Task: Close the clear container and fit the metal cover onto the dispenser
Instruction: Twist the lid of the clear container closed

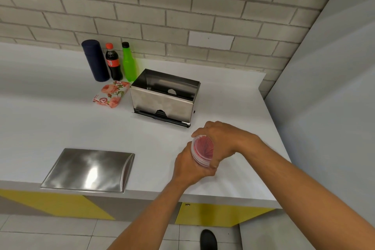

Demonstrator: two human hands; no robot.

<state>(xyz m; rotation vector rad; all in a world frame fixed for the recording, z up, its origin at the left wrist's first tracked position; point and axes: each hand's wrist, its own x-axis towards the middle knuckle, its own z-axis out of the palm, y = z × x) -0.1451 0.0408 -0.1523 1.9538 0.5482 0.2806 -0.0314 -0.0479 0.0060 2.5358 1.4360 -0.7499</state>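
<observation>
A round clear container [203, 149] with red contents is held tilted above the white counter's right part. My left hand [189, 165] wraps it from below. My right hand [222, 141] grips it from above and the right. I cannot tell whether its lid is fully seated. The open metal dispenser [162, 101] stands behind the hands, near mid-counter, with its top uncovered. The curved metal cover [89, 170] lies flat at the counter's front edge, to the left of my hands.
A dark blue cylinder [95, 61], a cola bottle [113, 63] and a green bottle [128, 63] stand at the brick wall. A floral packet [111, 93] lies left of the dispenser. The white counter [50, 117] ends at a grey wall [324, 87] on the right.
</observation>
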